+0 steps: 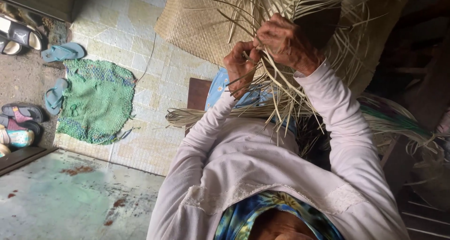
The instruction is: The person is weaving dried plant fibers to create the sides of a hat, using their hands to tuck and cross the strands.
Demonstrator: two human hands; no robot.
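My left hand (240, 65) and my right hand (287, 44) are raised close together in front of me, fingers closed on thin pale straw strips (276, 97). The strips fan out loosely from the unfinished edge of a tan woven mat (197, 22) that lies beyond my hands. My left fingers pinch a strip right beside my right thumb. Both arms are in long pale pink sleeves (337, 118). A blue patterned cloth (218, 87) shows under the strips.
A green woven floor mat (96, 101) lies on the pale tiled floor (117, 24) at left, with blue flip-flops (63, 52) and several sandals (21, 120) beside it. A brown wooden board (198, 92) sits near my left arm. A bundle of green-tinged strips (398, 122) lies at right.
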